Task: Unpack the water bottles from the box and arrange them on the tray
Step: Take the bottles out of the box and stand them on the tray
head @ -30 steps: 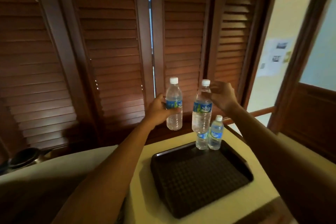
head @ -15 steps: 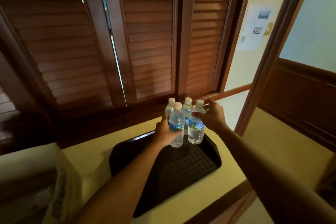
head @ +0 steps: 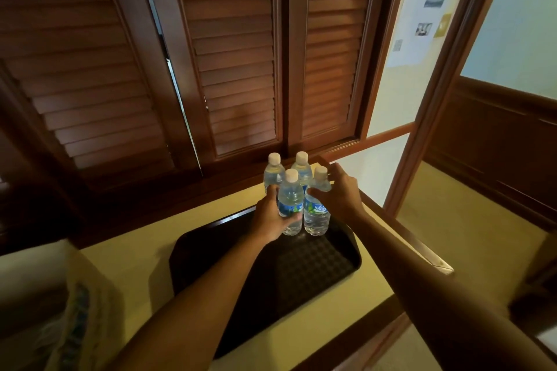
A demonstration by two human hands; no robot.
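Each hand point(head: 272, 217) point(head: 342, 191) around one bottle point(head: 290, 202) point(head: 316, 214), seemingly on tray point(head: 346, 262).

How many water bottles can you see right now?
4, all at the tray's far end: two behind, two in front, one in each hand. Others may be hidden.

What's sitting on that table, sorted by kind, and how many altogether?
Water bottles: 4 (back left, back right, front left, front right)
Tray: 1
Total: 5
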